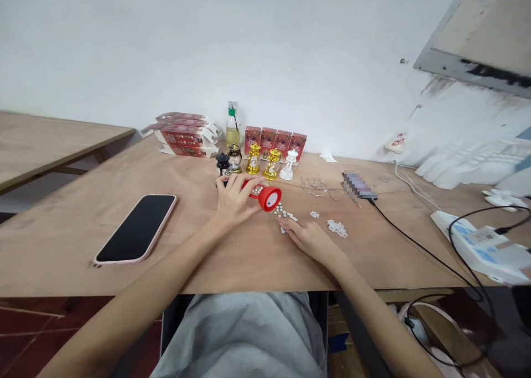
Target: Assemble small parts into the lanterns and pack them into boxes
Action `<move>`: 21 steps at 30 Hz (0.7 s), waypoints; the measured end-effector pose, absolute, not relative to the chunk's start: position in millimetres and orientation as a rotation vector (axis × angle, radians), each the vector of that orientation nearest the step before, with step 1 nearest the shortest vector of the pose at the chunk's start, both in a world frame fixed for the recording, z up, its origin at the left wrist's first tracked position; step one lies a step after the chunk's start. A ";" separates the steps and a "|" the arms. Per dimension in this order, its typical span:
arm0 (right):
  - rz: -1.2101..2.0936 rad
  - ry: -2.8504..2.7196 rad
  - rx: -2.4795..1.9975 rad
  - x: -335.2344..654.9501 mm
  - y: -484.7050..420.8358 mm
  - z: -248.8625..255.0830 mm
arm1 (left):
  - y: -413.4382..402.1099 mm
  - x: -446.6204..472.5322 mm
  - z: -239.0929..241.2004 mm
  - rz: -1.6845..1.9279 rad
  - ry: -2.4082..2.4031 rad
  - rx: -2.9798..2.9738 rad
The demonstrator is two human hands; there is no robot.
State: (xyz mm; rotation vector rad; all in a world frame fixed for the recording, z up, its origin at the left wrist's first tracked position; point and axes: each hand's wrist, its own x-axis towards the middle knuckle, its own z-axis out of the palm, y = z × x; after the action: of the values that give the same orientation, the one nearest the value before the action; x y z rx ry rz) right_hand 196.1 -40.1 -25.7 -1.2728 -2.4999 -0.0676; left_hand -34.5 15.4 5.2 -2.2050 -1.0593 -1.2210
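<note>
My left hand (pixel 233 200) is wrapped round a small red lantern (pixel 265 196) that lies on its side, its round base turned to the right. My right hand (pixel 309 239) rests on the wooden table (pixel 199 256) with its fingers reaching into a scatter of tiny white parts (pixel 286 215). Whether those fingers pinch a part I cannot make out. Just behind stands a row of small lanterns (pixel 254 160): black, bronze, two gold and one white.
A black phone in a pink case (pixel 138 228) lies at the left. Red boxes (pixel 187 135) and a bottle (pixel 232 124) stand by the wall. More white parts (pixel 337 227), wire pieces (pixel 315 186), a cabled device (pixel 359 185) and a white pack (pixel 485 246) are on the right.
</note>
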 end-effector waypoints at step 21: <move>0.415 -1.886 -1.579 226.7 -15.9 -31.3 | 14.4 -34.4 5.0 -1.194 -1.096 -2.252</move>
State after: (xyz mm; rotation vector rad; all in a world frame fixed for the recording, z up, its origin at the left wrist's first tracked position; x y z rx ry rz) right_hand 226.7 -15.9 -31.3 -1.5786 -1.8859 0.4152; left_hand -34.4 14.4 5.0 -2.2524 -1.0965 -1.1943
